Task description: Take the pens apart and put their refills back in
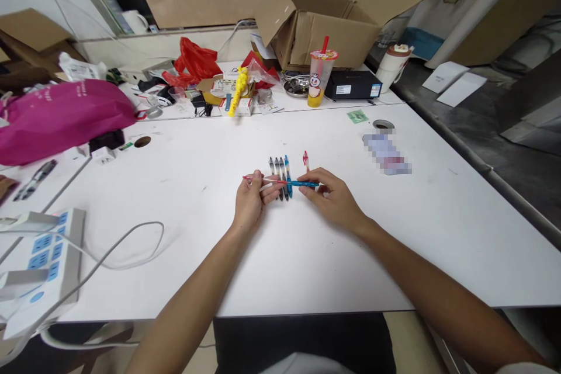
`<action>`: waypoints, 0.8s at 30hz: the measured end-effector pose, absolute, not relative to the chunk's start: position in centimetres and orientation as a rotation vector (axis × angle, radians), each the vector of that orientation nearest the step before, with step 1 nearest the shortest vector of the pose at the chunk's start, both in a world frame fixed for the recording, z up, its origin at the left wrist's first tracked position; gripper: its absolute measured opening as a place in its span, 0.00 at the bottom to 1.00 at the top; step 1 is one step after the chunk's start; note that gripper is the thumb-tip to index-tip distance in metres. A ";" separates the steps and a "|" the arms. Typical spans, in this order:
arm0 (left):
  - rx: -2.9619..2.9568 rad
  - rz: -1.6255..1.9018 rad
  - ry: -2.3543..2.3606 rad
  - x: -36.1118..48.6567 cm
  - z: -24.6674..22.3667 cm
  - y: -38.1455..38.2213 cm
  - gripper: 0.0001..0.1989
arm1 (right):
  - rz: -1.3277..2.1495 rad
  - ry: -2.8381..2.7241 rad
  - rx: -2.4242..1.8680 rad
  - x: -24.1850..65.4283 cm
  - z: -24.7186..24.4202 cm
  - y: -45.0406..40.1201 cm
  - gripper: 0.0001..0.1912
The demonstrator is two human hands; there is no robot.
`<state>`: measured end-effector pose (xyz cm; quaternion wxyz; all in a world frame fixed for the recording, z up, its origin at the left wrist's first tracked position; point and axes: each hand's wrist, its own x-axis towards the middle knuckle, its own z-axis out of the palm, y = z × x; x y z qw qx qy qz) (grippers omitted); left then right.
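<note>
My left hand (253, 198) pinches a thin red refill (269, 180) near its left end, with the other fingers half spread beneath it. The refill's right end meets a blue pen barrel (304, 184), which my right hand (326, 193) holds between thumb and fingers. Below and behind them, several dark pens (281, 194) and one blue pen (287, 165) lie side by side on the white table (280, 269). A red-tipped pen piece (305, 159) lies just beyond my right hand, partly hidden by it.
A power strip (56, 257) with a looping cable is at the left, near a magenta bag (70, 114). Along the back stand a drink cup (319, 79), a black box (353, 85), an open carton (333, 32) and a mug (393, 67). Tape (383, 125) lies at the right.
</note>
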<state>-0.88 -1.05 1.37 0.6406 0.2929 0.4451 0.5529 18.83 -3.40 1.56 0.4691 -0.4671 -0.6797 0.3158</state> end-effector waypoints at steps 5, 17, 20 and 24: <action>0.625 1.328 1.022 -1.5 1.3 -0.6 0.15 | 0.810 -1.542 -1.209 20.6 2.2 -2.9 0.10; 0.738 1.312 1.031 -1.2 1.7 -1.0 0.18 | 1.134 -1.441 -1.228 20.6 1.1 -2.6 0.13; 0.787 1.297 1.015 -0.9 1.7 -1.2 0.19 | 1.096 -1.542 -1.308 19.6 1.2 -3.0 0.17; 0.816 1.283 1.006 -0.7 1.6 -1.3 0.19 | 1.071 -1.496 -1.343 18.9 1.1 -3.3 0.20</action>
